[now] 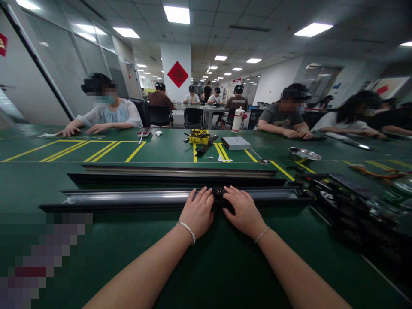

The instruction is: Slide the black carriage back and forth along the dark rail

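A long dark channel-shaped strip with a shiny grey inner face lies across the green table in front of me. My left hand rests on its middle, fingers stretched over it towards the far edge. To the right, my right hand lies on the same strip with its fingers spread and its thumb on the near side. A small black part sits in the gap between my hands, close to the fingertips; its kind cannot be made out. Behind lies a second long dark strip, which neither hand touches.
At the right is a dark heap of parts beside a green-labelled bottle. Farther back stand a metal bowl, a grey box, a yellow box of cables and a white bottle. Several people sit around the tables.
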`<state>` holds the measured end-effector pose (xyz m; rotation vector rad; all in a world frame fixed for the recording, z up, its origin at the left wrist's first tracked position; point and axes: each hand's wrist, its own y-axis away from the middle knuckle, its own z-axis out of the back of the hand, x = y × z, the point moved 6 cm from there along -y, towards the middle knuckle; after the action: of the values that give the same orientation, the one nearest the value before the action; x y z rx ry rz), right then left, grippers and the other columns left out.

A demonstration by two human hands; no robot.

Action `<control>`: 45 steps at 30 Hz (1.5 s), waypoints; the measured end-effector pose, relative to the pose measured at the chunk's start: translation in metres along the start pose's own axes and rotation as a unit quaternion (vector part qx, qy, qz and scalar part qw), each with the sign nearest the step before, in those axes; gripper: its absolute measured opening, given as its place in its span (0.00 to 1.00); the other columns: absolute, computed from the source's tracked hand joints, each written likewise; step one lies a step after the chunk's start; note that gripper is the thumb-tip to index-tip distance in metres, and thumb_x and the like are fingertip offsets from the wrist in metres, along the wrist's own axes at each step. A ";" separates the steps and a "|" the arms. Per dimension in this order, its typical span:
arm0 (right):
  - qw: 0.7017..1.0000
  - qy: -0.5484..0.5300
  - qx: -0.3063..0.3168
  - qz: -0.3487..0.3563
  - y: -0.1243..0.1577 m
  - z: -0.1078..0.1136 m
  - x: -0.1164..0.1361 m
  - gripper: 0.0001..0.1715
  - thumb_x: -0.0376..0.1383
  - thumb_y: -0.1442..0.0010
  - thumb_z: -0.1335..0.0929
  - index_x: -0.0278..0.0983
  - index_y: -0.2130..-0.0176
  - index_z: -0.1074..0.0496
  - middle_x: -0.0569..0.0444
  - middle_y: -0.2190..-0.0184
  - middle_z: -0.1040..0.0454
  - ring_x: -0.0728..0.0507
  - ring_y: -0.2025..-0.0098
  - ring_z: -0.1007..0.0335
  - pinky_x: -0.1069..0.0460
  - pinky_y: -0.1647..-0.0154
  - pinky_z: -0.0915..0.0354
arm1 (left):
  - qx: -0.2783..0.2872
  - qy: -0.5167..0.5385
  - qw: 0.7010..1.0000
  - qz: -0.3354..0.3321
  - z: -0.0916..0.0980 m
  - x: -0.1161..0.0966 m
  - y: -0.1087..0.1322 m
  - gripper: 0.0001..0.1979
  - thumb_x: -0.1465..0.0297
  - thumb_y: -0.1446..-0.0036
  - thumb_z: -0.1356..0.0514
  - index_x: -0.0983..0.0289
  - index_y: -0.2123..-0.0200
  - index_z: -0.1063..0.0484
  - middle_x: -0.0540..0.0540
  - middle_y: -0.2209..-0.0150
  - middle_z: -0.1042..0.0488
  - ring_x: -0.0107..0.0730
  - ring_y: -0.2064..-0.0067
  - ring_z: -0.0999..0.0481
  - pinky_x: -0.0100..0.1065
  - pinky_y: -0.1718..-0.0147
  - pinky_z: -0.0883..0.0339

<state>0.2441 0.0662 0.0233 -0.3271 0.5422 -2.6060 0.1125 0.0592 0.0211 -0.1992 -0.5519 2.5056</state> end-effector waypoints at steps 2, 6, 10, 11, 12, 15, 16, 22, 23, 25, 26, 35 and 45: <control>1.000 -0.004 -0.001 0.001 0.000 0.000 0.000 0.21 0.36 0.49 0.36 0.42 0.53 0.36 0.52 0.45 0.37 0.41 0.42 0.47 0.41 0.44 0.51 | -0.007 0.015 1.000 -0.003 -0.001 -0.001 0.000 0.22 0.70 0.49 0.47 0.65 0.49 0.41 0.58 0.44 0.38 0.38 0.41 0.45 0.45 0.43 0.55; 1.000 -0.010 -0.016 0.005 0.001 0.001 -0.001 0.21 0.36 0.48 0.37 0.40 0.53 0.35 0.50 0.47 0.35 0.41 0.43 0.45 0.42 0.44 0.51 | -0.008 0.032 0.999 -0.002 -0.001 0.000 0.000 0.22 0.70 0.50 0.46 0.66 0.50 0.40 0.60 0.46 0.36 0.39 0.43 0.41 0.42 0.44 0.52; 1.000 -0.004 -0.020 0.002 0.001 0.001 -0.002 0.22 0.36 0.47 0.38 0.38 0.51 0.35 0.50 0.47 0.35 0.42 0.43 0.44 0.43 0.44 0.50 | 0.002 0.034 0.999 -0.004 0.002 -0.001 0.000 0.23 0.70 0.50 0.46 0.66 0.49 0.41 0.59 0.45 0.37 0.38 0.44 0.40 0.41 0.45 0.50; 1.000 -0.001 -0.018 0.002 0.001 0.001 -0.002 0.23 0.36 0.47 0.38 0.38 0.51 0.36 0.50 0.47 0.36 0.42 0.43 0.45 0.43 0.44 0.49 | 0.007 0.033 0.999 -0.003 0.002 -0.001 0.000 0.23 0.70 0.50 0.46 0.66 0.48 0.41 0.59 0.45 0.37 0.38 0.44 0.40 0.41 0.46 0.49; 1.000 0.002 -0.016 0.002 0.000 0.000 -0.002 0.24 0.36 0.47 0.38 0.38 0.50 0.36 0.50 0.46 0.36 0.41 0.43 0.45 0.43 0.44 0.49 | 0.015 0.032 0.999 -0.001 0.001 -0.001 0.000 0.24 0.70 0.49 0.46 0.66 0.48 0.42 0.59 0.44 0.38 0.38 0.45 0.39 0.41 0.47 0.48; 1.000 0.011 -0.012 0.004 0.000 0.001 -0.001 0.26 0.36 0.48 0.38 0.38 0.48 0.37 0.49 0.45 0.37 0.41 0.43 0.45 0.43 0.44 0.48 | 0.040 0.023 0.999 0.011 0.000 0.000 0.000 0.24 0.69 0.49 0.47 0.65 0.47 0.42 0.60 0.43 0.40 0.39 0.47 0.37 0.41 0.50 0.45; 1.000 0.014 -0.011 0.005 0.000 0.001 -0.001 0.26 0.36 0.48 0.38 0.37 0.48 0.37 0.49 0.45 0.37 0.41 0.43 0.45 0.43 0.44 0.48 | 0.045 0.021 0.999 0.014 0.000 0.000 0.000 0.24 0.69 0.49 0.47 0.65 0.47 0.43 0.60 0.43 0.40 0.39 0.48 0.36 0.41 0.50 0.44; 1.000 0.021 -0.002 0.006 0.000 0.000 0.000 0.28 0.36 0.48 0.38 0.37 0.47 0.38 0.50 0.44 0.38 0.41 0.42 0.46 0.43 0.44 0.48 | 0.042 0.021 0.999 0.013 0.001 0.000 0.000 0.25 0.69 0.49 0.46 0.65 0.47 0.42 0.59 0.43 0.40 0.39 0.50 0.35 0.40 0.52 0.43; 1.000 0.021 0.000 0.006 0.000 0.000 0.000 0.28 0.36 0.48 0.38 0.37 0.47 0.38 0.49 0.45 0.38 0.41 0.42 0.46 0.43 0.45 0.48 | 0.041 0.021 0.999 0.013 0.001 0.000 0.000 0.25 0.69 0.49 0.46 0.65 0.47 0.42 0.58 0.43 0.40 0.38 0.50 0.34 0.40 0.52 0.44; 1.000 0.020 0.001 0.006 0.000 0.000 0.000 0.28 0.36 0.48 0.38 0.36 0.47 0.38 0.49 0.45 0.38 0.41 0.42 0.46 0.43 0.45 0.48 | 0.041 0.022 0.999 0.011 0.001 0.000 0.000 0.24 0.69 0.49 0.47 0.65 0.47 0.42 0.58 0.43 0.39 0.38 0.50 0.34 0.40 0.52 0.43; 1.000 0.020 0.001 0.007 0.000 0.000 0.000 0.28 0.36 0.47 0.38 0.36 0.47 0.38 0.49 0.45 0.38 0.41 0.42 0.46 0.43 0.45 0.48 | 0.041 0.022 0.999 0.009 0.001 0.000 0.000 0.24 0.69 0.49 0.47 0.65 0.47 0.42 0.58 0.43 0.39 0.38 0.50 0.34 0.41 0.52 0.43; 1.000 0.020 -0.010 0.008 0.000 -0.001 -0.002 0.28 0.35 0.48 0.38 0.34 0.47 0.37 0.48 0.45 0.38 0.41 0.43 0.46 0.44 0.44 0.47 | 0.050 0.029 0.998 0.017 0.001 0.001 0.000 0.24 0.68 0.49 0.46 0.63 0.47 0.41 0.56 0.42 0.40 0.38 0.51 0.34 0.41 0.52 0.43; 1.000 0.019 -0.020 0.007 0.000 -0.002 -0.005 0.27 0.35 0.48 0.39 0.33 0.48 0.36 0.47 0.46 0.37 0.41 0.43 0.45 0.44 0.44 0.47 | 0.055 0.024 0.998 0.016 0.001 0.001 -0.002 0.25 0.67 0.49 0.46 0.61 0.46 0.41 0.54 0.42 0.40 0.38 0.53 0.33 0.41 0.53 0.43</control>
<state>0.2478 0.0689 0.0207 -0.2861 0.6090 -2.5953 0.1124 0.0604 0.0230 -0.2282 -0.3929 2.5459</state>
